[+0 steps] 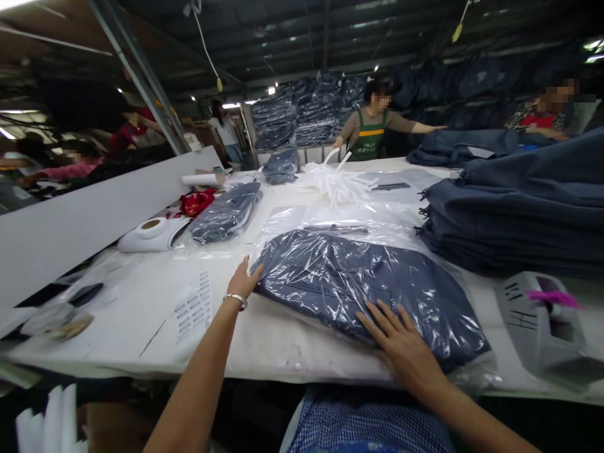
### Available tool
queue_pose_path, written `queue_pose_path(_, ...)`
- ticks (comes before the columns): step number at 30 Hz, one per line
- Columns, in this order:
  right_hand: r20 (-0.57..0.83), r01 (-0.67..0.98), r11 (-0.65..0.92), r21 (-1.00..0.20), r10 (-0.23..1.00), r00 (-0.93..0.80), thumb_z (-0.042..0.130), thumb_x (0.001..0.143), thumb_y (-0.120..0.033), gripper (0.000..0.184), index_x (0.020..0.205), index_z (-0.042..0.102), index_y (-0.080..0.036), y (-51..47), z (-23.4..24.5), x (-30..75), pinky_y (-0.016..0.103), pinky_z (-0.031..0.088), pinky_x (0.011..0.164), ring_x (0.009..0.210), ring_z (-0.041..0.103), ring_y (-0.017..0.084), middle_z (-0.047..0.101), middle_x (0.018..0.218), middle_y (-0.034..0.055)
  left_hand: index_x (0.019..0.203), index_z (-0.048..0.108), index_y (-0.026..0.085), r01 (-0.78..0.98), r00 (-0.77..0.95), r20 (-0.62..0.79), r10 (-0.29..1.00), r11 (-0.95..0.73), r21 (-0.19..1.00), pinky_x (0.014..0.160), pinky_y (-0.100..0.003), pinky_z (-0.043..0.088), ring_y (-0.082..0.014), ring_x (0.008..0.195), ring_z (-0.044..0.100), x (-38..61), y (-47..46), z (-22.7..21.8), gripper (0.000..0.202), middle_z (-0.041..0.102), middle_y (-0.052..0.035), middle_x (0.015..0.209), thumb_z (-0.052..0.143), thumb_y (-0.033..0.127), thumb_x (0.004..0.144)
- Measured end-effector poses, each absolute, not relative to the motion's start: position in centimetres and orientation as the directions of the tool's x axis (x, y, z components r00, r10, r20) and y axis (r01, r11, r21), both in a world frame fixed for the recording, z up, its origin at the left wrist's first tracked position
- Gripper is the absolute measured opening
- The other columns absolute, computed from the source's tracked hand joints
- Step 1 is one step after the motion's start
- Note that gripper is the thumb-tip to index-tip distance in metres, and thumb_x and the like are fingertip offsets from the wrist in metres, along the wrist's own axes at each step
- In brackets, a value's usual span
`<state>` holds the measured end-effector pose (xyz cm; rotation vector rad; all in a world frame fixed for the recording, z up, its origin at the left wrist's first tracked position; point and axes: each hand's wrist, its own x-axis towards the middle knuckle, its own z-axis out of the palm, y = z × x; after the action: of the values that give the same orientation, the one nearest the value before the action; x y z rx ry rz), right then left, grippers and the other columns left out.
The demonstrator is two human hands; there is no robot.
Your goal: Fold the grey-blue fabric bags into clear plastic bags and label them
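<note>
A folded dark blue garment in a clear plastic bag (330, 277) lies flat on the white table in front of me. My left hand (244, 280), with a silver bracelet at the wrist, is at the bag's left end, fingers apart and touching its edge. Spread over the front of the bag, my right hand (399, 340) rests with its fingers stretched out on the plastic. Just left of my left hand lies a sheet of printed labels (193, 308). Both palms are hidden from view.
At the right stand a stack of dark blue garments (514, 207) and a grey tape dispenser (542, 333). Other bagged garments (226, 211), a white roll (153, 233) and a heap of white strips (333, 179) lie further back. A co-worker (372, 129) reaches across the table's far side.
</note>
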<state>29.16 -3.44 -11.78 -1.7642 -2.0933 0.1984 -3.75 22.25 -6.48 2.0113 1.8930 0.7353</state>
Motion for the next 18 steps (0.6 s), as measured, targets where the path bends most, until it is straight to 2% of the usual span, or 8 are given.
queue_pose_path(3, 0.217, 0.893, 0.196, -0.404, 0.969, -0.115, 0.050, 0.081, -0.005, 0.073, 0.145, 0.039, -0.040, -3.1, -13.1, 31.4, 0.059, 0.019, 0.116, 0.144, 0.028, 0.028, 0.036, 0.153, -0.0039, 0.128, 0.057, 0.014, 0.844, 0.043, 0.084, 0.996, -0.081, 0.530, 0.104, -0.041, 0.040, -0.0302, 0.123, 0.054, -3.9, 21.9, -8.8, 0.052, 0.063, -0.0146, 0.128, 0.055, 0.043, 0.085)
queue_pose_path(6, 0.212, 0.876, 0.223, -0.427, 0.967, -0.142, 0.042, 0.079, -0.002, 0.075, 0.143, 0.042, -0.039, -3.6, -13.4, 34.4, 0.057, 0.027, 0.114, 0.140, 0.036, 0.026, 0.043, 0.150, -0.0035, 0.129, 0.057, 0.017, 0.844, 0.044, 0.093, 0.995, -0.087, 0.529, 0.102, -0.039, 0.043, -0.0258, 0.117, 0.059, -3.6, 17.6, -10.4, 0.046, 0.062, -0.0128, 0.129, 0.050, 0.036, 0.088)
queue_pose_path(9, 0.255, 0.891, 0.239, -0.386, 0.956, -0.146, 0.052, 0.078, -0.014, 0.064, 0.138, 0.052, -0.036, -4.4, -13.0, 36.2, 0.065, 0.024, 0.111, 0.134, 0.044, 0.034, 0.051, 0.143, 0.0025, 0.130, 0.057, 0.020, 0.772, 0.103, 0.109, 0.989, -0.148, 0.618, 0.086, -0.034, 0.054, -0.0187, 0.090, 0.068, -4.2, 12.9, -10.4, 0.046, 0.061, -0.0109, 0.130, 0.052, 0.037, 0.088)
queue_pose_path(11, 0.295, 0.866, 0.297, -0.403, 0.938, -0.184, 0.060, 0.079, -0.026, 0.054, 0.131, 0.059, -0.036, -3.9, -12.1, 35.7, 0.068, 0.019, 0.111, 0.129, 0.048, 0.038, 0.058, 0.136, 0.0046, 0.126, 0.061, 0.023, 0.713, 0.113, 0.162, 0.980, -0.194, 0.674, 0.080, -0.031, 0.057, -0.0167, 0.086, 0.068, -5.7, 11.2, -9.9, 0.041, 0.063, -0.0075, 0.127, 0.052, 0.040, 0.089)
queue_pose_path(12, 0.298, 0.835, 0.326, -0.443, 0.932, -0.206, 0.063, 0.079, -0.031, 0.049, 0.128, 0.062, -0.037, -3.4, -11.4, 34.7, 0.067, 0.020, 0.112, 0.127, 0.051, 0.038, 0.061, 0.133, 0.0045, 0.122, 0.063, 0.024, 0.711, 0.075, 0.202, 0.976, -0.195, 0.676, 0.081, -0.030, 0.057, -0.0167, 0.090, 0.068, -7.0, 10.9, -9.7, 0.038, 0.065, -0.0057, 0.125, 0.050, 0.040, 0.090)
queue_pose_path(14, 0.267, 0.738, 0.350, -0.577, 0.935, -0.235, 0.064, 0.082, -0.036, 0.041, 0.123, 0.065, -0.039, -1.9, -9.8, 31.3, 0.058, 0.031, 0.112, 0.121, 0.057, 0.034, 0.064, 0.129, 0.0030, 0.118, 0.065, 0.024, 0.772, -0.080, 0.283, 0.956, -0.120, 0.624, 0.086, -0.030, 0.056, -0.0176, 0.099, 0.067, -10.5, 10.8, -9.5, 0.034, 0.067, -0.0042, 0.121, 0.048, 0.039, 0.092)
queue_pose_path(16, 0.205, 0.594, 0.326, -0.735, 0.943, -0.263, 0.064, 0.084, -0.036, 0.035, 0.119, 0.068, -0.039, -0.2, -8.1, 26.6, 0.049, 0.044, 0.105, 0.112, 0.063, 0.030, 0.067, 0.123, 0.0025, 0.118, 0.065, 0.021, 0.830, -0.245, 0.327, 0.913, 0.023, 0.558, 0.093, -0.035, 0.053, -0.0202, 0.106, 0.065, -14.6, 11.0, -9.7, 0.034, 0.066, -0.0064, 0.123, 0.048, 0.036, 0.092)
queue_pose_path(18, 0.150, 0.423, 0.304, -0.853, 0.921, -0.360, 0.063, 0.086, -0.037, 0.031, 0.116, 0.070, -0.036, 2.1, -7.0, 21.3, 0.045, 0.050, 0.098, 0.107, 0.066, 0.028, 0.070, 0.119, 0.0029, 0.116, 0.065, 0.018, 0.847, -0.332, 0.330, 0.884, 0.126, 0.517, 0.102, -0.042, 0.048, -0.0251, 0.114, 0.061, -18.1, 11.3, -10.4, 0.034, 0.065, -0.0101, 0.125, 0.053, 0.035, 0.089)
